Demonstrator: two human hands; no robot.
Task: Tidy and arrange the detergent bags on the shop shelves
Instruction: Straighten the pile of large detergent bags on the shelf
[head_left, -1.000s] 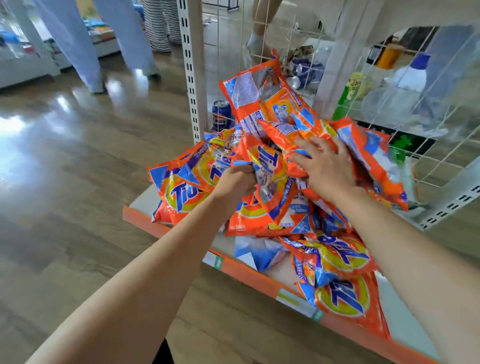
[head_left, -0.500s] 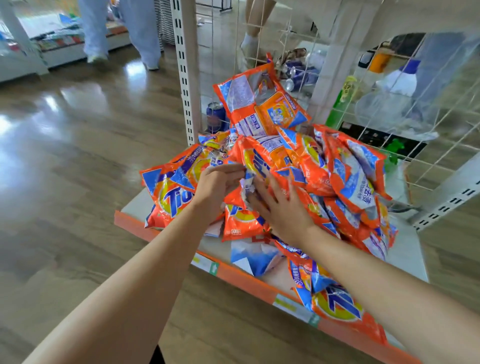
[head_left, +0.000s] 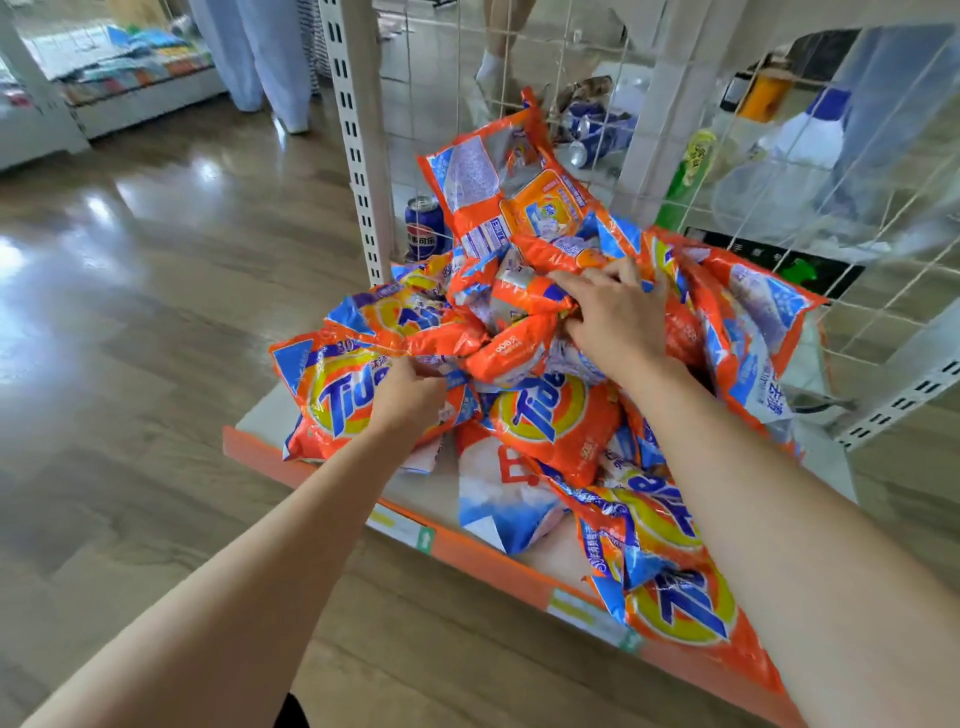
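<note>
Currently the heap of Tide detergent bags (head_left: 540, 415) lies on the low shelf (head_left: 488, 564) directly ahead of both hands, the left hand (head_left: 410, 397) pinching the near-left bag's edge and the right hand (head_left: 618, 317), further in, gripping bags at the crest.
</note>
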